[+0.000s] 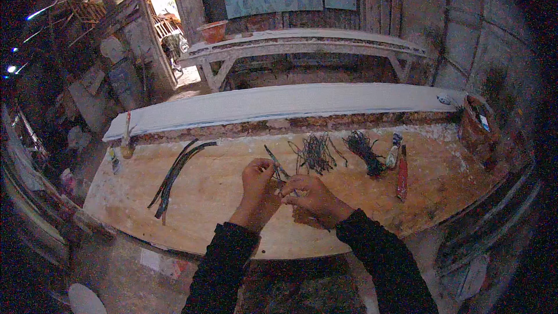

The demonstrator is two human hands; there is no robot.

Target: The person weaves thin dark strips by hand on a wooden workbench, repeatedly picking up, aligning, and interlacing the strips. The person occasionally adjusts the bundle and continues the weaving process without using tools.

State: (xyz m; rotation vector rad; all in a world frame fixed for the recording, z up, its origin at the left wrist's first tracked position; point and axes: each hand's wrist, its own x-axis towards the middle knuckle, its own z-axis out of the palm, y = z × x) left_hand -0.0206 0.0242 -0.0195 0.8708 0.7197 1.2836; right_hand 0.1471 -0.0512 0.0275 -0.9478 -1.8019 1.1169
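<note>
Over the middle of the wooden table [215, 209], my left hand [257, 185] and my right hand [314, 195] come together, fingers closed in a pinch. A thin dark strip [273, 157] rises from between them, pointing up and to the left; its lower end is hidden by my fingers. Several longer dark strips [174, 174] lie side by side to the left of my hands. Just beyond my right hand is a loose tangle of dark cord-like pieces [317, 152]. A tighter dark bundle [365, 152] rests to its right.
A red tool [401, 174] and a small whitish object [393, 151] lie at the right. A brown bucket [478, 128] stands at the right end, a brush-like stick [127, 136] at the left. A long white board [290, 102] runs behind, with a bench [308, 43] farther back.
</note>
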